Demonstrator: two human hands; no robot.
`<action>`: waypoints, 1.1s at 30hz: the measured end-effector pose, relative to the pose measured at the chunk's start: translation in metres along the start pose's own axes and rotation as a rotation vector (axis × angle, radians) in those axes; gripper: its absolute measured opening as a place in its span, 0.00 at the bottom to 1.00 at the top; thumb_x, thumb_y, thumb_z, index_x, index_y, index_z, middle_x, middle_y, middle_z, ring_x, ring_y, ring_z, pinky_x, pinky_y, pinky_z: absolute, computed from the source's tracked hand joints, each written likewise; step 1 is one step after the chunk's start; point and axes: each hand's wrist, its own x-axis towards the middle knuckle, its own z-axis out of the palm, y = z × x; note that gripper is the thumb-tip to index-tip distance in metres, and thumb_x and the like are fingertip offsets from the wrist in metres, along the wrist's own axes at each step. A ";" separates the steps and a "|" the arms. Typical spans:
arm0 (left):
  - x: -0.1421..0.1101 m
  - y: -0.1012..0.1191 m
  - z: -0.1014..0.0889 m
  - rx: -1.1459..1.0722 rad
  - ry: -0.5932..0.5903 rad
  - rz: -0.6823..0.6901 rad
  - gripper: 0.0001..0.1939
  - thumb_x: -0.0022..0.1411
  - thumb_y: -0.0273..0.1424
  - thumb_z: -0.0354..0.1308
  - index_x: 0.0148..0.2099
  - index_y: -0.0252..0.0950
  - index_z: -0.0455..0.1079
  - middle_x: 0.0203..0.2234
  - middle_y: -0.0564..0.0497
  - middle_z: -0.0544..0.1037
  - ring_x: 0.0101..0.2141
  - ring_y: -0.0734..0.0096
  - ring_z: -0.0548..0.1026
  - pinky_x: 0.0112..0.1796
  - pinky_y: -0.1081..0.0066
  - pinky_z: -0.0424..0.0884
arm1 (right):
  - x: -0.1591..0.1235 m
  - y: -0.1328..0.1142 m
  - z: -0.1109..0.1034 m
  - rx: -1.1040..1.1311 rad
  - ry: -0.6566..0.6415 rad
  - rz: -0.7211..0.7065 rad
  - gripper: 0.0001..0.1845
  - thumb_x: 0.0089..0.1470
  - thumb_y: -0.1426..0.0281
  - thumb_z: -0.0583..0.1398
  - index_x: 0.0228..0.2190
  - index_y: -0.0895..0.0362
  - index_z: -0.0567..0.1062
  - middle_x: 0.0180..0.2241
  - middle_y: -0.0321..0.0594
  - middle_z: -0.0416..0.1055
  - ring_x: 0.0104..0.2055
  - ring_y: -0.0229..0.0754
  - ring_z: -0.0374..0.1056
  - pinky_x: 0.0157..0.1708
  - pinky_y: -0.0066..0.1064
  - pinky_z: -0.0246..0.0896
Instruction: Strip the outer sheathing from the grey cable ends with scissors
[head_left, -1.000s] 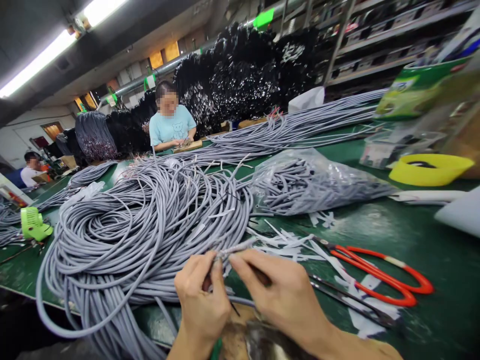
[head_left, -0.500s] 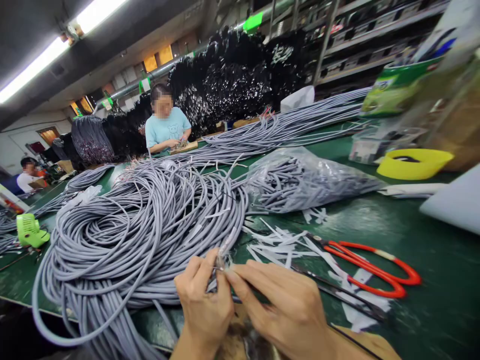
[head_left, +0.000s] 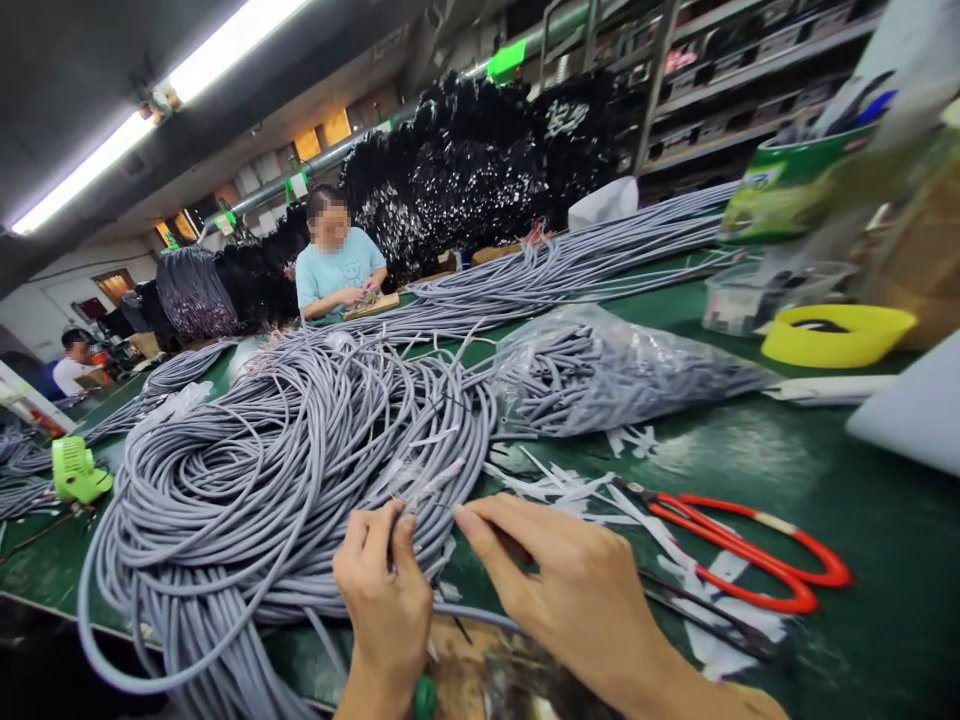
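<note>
My left hand is closed, thumb pressed to the fingers, around the end of a grey cable. That cable runs from the palm side off to the right, beneath my right hand. Pale, frayed strands show just above the left fingertips, hard to tell from the coil behind. My right hand is a short way to the right, thumb and forefinger pinched together. Whatever lies in that pinch is too thin to name. Behind both hands lies a large coil of grey cable.
Red-handled cutters and dark-handled pliers lie on white strips at right. A clear bag of short cable pieces is beyond. A yellow dish, a green fan and a wooden board are around. A co-worker sits across the table.
My hands, touching at the fingertips before, are now apart. The left hand has shifted slightly left and down, and a gap shows between them. The view has tilted a little.
</note>
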 end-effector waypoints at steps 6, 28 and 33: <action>0.002 0.003 -0.001 -0.039 -0.031 0.012 0.09 0.60 0.23 0.50 0.33 0.29 0.71 0.20 0.47 0.74 0.22 0.71 0.73 0.24 0.75 0.68 | 0.000 -0.001 0.003 -0.122 0.021 -0.059 0.21 0.59 0.69 0.48 0.19 0.57 0.72 0.17 0.36 0.70 0.19 0.37 0.65 0.24 0.28 0.50; 0.010 -0.009 0.002 -0.452 -0.335 -0.590 0.14 0.58 0.32 0.49 0.26 0.32 0.71 0.14 0.54 0.66 0.17 0.75 0.62 0.20 0.75 0.58 | -0.014 -0.030 -0.001 0.399 -0.226 -0.275 0.18 0.57 0.72 0.49 0.18 0.56 0.69 0.14 0.33 0.64 0.18 0.33 0.60 0.24 0.26 0.54; 0.014 -0.008 -0.003 -0.646 -0.348 -0.693 0.16 0.57 0.36 0.51 0.20 0.34 0.61 0.14 0.59 0.54 0.17 0.80 0.51 0.18 0.76 0.48 | -0.009 -0.010 0.019 0.191 -0.211 0.134 0.20 0.58 0.69 0.48 0.17 0.57 0.67 0.13 0.32 0.63 0.14 0.32 0.56 0.17 0.24 0.49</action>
